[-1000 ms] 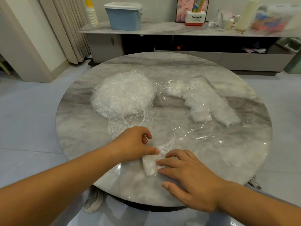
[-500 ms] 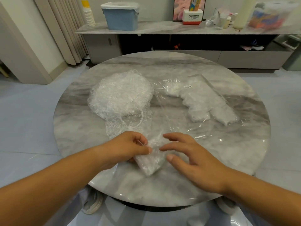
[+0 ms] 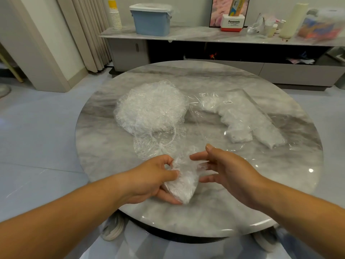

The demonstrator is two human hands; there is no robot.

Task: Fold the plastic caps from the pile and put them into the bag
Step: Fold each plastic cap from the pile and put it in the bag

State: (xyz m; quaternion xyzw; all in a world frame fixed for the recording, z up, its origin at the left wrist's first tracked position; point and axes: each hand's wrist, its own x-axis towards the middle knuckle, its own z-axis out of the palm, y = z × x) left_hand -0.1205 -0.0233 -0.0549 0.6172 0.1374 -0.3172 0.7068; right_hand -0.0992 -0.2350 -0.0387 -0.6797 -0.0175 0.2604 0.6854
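One readable brand name

"Panasonic" stands on the white and red box [image 3: 232, 23] on the far shelf; the small label [image 3: 228, 102] on the bag [image 3: 248, 116] is too small to read.

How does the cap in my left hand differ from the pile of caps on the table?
The folded cap is compressed into a narrow wedge, while the pile is a loose, puffy mound. The folded cap is gripped by the left hand; the pile lies untouched on the table, farther away. The pile is far bigger. Both are crinkly, clear whitish plastic.
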